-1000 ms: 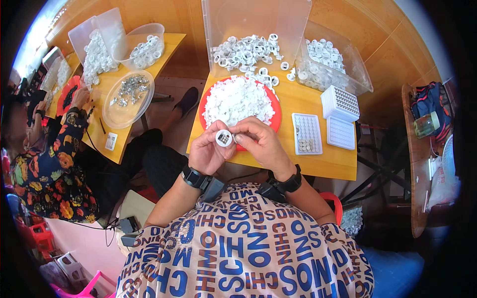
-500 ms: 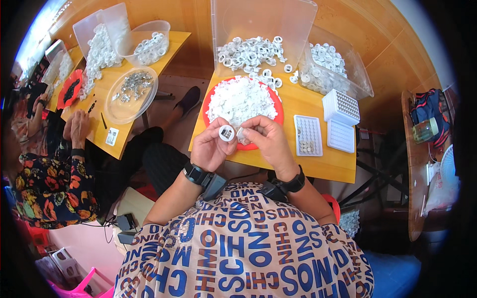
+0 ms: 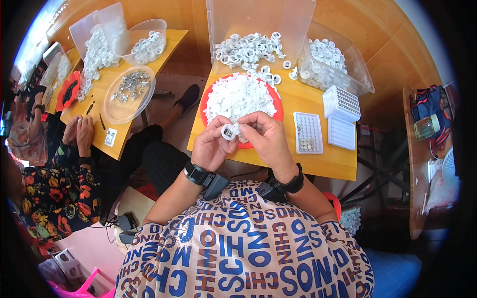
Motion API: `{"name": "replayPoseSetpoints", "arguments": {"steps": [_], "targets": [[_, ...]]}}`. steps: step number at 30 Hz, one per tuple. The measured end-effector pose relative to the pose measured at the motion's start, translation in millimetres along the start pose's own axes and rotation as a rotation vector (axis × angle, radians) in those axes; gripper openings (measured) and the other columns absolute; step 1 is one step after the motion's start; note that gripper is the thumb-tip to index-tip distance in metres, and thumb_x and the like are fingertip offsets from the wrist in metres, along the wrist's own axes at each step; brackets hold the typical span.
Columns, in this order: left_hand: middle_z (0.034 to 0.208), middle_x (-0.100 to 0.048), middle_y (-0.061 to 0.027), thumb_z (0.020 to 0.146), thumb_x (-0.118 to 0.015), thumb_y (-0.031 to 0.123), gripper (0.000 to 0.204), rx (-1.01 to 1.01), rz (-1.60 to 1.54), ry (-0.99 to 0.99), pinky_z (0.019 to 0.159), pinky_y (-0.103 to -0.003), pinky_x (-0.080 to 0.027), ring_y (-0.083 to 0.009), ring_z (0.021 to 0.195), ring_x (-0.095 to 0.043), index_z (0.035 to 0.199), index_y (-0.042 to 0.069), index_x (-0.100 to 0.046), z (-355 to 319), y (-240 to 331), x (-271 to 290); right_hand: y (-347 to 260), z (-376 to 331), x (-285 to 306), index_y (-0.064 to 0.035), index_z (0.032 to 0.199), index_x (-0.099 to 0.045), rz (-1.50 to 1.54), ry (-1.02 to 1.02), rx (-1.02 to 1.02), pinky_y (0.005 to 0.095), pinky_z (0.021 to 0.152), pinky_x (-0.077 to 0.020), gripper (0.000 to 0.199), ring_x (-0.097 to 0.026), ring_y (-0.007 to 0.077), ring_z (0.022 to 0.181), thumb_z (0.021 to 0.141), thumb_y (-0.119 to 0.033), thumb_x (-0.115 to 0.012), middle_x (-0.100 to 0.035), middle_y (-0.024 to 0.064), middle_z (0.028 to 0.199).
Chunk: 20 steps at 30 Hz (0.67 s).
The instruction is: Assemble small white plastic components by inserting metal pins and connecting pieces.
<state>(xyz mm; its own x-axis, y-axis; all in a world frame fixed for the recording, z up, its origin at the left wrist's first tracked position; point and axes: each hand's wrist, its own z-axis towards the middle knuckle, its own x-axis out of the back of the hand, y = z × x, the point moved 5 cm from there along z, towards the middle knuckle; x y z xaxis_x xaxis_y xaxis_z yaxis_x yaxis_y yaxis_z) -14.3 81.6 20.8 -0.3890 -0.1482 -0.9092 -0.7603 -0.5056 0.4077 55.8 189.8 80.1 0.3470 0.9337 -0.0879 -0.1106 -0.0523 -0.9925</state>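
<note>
My left hand (image 3: 212, 147) pinches a small white plastic ring (image 3: 228, 132) with a dark centre, held above the near edge of a yellow table (image 3: 323, 161). My right hand (image 3: 266, 139) meets it from the right, fingertips closed on a small white piece pressed against the ring. Both wrists wear black bands. Just behind the hands lies a red round tray (image 3: 276, 107) heaped with small white pieces (image 3: 238, 97).
A clear bin (image 3: 298, 20) of white rings stands at the back, a second bin (image 3: 357, 79) at the right. White grid trays (image 3: 308, 131) lie right of the red tray. A person in a floral top (image 3: 59, 198) sits at the left table with a clear bowl (image 3: 130, 92).
My hands have shifted slightly toward me and lower in view, still together on the ring. The person at the left has brought both hands together at their table edge.
</note>
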Motion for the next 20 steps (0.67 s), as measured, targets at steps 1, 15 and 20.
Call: {"name": "replayPoseSetpoints", "arguments": {"steps": [1,15,20], "targets": [[0.086,-0.063,-0.0127,0.092,-0.052,0.018,0.018,-0.005,-0.007,0.01,0.064,-0.028,-0.049,-0.0217,0.072,-0.061,0.102,0.003,-0.052,-0.1,0.0,0.6,-0.5,-0.2,-0.6,0.0022,0.101,-0.061,-0.004,-0.004,0.009,0.0205,0.066,-0.0493,0.013,-0.06,0.0064,0.074,0.089,-0.001,-0.06,-0.065,0.0041,0.084],[0.086,-0.06,-0.0136,0.09,-0.054,0.019,0.021,0.01,-0.015,-0.024,0.062,-0.029,-0.049,-0.0224,0.071,-0.059,0.102,0.002,-0.052,-0.1,0.8,0.0,21.3,3.9,3.6,0.002,0.097,-0.065,-0.231,0.057,0.107,0.0232,0.061,-0.0479,0.014,-0.059,0.0081,0.07,0.085,0.0,-0.059,-0.064,0.0072,0.086],[0.087,-0.059,-0.0152,0.09,-0.053,0.019,0.024,0.011,-0.05,-0.056,0.063,-0.031,-0.049,-0.0236,0.072,-0.058,0.105,0.0,-0.052,-1.0,1.2,0.3,27.6,4.0,2.3,-0.0005,0.1,-0.066,-0.025,-0.081,-0.068,0.0228,0.065,-0.0501,0.014,-0.061,0.009,0.073,0.089,-0.006,-0.058,-0.067,0.0079,0.091]]}}
